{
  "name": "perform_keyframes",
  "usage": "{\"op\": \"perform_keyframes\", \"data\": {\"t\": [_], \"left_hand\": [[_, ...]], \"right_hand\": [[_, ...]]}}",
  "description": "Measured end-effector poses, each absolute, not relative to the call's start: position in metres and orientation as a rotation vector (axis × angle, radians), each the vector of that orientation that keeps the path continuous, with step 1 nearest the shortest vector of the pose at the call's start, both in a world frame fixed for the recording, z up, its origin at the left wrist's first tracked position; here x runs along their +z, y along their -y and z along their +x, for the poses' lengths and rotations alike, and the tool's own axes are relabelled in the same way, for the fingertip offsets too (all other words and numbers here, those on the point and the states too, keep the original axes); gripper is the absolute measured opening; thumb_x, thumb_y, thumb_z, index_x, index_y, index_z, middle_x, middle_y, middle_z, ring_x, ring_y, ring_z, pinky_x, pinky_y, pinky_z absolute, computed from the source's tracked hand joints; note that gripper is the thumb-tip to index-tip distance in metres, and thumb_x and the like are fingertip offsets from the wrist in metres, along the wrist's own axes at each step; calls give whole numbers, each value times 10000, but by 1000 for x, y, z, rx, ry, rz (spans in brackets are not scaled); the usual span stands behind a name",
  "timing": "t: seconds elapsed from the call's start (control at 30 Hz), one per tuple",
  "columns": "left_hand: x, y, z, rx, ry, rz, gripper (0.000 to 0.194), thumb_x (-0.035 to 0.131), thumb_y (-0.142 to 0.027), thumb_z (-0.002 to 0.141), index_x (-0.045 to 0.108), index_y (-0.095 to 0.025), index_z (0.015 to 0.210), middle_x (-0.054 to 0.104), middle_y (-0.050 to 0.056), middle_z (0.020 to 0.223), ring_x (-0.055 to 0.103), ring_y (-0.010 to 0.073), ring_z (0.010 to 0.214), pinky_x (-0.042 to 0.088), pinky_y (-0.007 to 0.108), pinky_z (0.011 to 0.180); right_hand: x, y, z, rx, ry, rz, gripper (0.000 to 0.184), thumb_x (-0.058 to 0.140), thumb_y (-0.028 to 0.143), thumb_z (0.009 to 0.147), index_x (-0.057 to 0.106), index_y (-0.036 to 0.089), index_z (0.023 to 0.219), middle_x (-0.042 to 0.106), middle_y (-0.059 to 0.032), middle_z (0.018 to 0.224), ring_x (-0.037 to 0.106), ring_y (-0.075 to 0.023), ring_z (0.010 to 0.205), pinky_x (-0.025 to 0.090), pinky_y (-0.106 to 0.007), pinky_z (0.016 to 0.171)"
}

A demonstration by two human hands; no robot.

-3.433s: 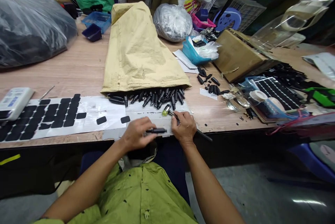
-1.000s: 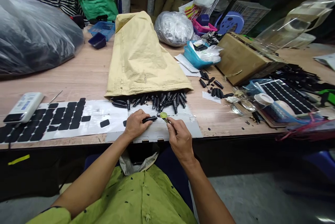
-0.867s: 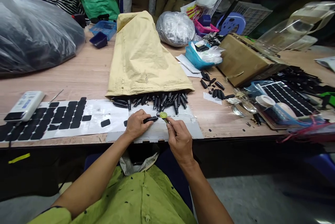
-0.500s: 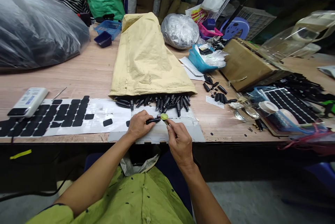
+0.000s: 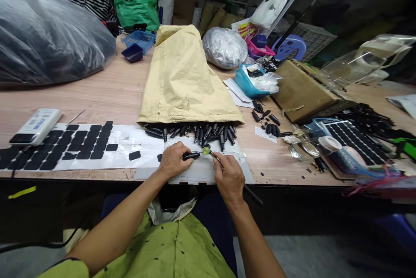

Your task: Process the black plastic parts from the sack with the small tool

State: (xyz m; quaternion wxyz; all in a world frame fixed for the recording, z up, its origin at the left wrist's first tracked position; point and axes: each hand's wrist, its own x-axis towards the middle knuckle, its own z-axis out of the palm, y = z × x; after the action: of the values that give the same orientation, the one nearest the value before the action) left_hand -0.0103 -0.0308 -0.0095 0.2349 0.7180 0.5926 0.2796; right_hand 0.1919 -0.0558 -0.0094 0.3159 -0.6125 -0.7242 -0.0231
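My left hand [image 5: 173, 160] is closed around a short black tube-like part [image 5: 191, 156], which points to the right just above the grey board [image 5: 191, 177]. My right hand [image 5: 230, 178] grips a small hammer-like tool with a round yellow-green head [image 5: 206, 150] and a thin metal shaft. Its dark handle [image 5: 253, 195] sticks out behind the hand. The yellow-green head is close to the black part's right end; whether they touch I cannot tell. Beyond both hands, many similar black parts [image 5: 208, 134] lie heaped at the mouth of a tan sack [image 5: 188, 83].
At left are a white sheet of black stickers [image 5: 121, 156] and a white device [image 5: 35, 126]. A large plastic bag [image 5: 48, 40] stands behind them. To the right lie loose black parts [image 5: 274, 120], a cardboard box [image 5: 305, 92] and a blue basket [image 5: 248, 83]. The table edge runs before me.
My right hand has shifted a little right and turned, bringing the tool's dark handle into sight. My left hand still holds the black part. The camera has tilted slightly.
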Motion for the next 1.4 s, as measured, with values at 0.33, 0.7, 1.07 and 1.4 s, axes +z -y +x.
{"op": "perform_keyframes", "data": {"t": [0.33,0.7,1.07,1.4], "left_hand": [[-1,36,-15,758,-1529,2013,131,711,-289,762,727,-230,879,622,11,832,591,175,837,459,292,753],[-26,162,-25,247,-1516,1887,283,520,-397,881,709,-269,1048,728,61,869,680,233,818,455,300,677],[33,55,-52,585,-2049,1759,329,490,-438,901,714,-229,1021,715,55,884,646,198,761,445,280,629],[28,-11,-55,330,-2334,1633,292,568,-431,806,698,-178,738,685,115,829,644,304,828,456,370,663]], "right_hand": [[-33,47,195,-293,1947,-1687,225,515,282,915,691,224,1042,614,-45,875,493,-188,809,355,-310,729],[-33,47,193,-247,1935,-1723,224,499,278,905,680,215,1019,584,-53,885,464,-199,818,344,-325,725],[-33,47,194,-292,1936,-1705,203,514,264,896,675,216,1010,589,-45,877,468,-199,811,349,-317,726],[-33,47,192,-253,1914,-1700,210,501,256,895,672,216,1010,585,-53,885,478,-199,815,363,-324,718]]}}
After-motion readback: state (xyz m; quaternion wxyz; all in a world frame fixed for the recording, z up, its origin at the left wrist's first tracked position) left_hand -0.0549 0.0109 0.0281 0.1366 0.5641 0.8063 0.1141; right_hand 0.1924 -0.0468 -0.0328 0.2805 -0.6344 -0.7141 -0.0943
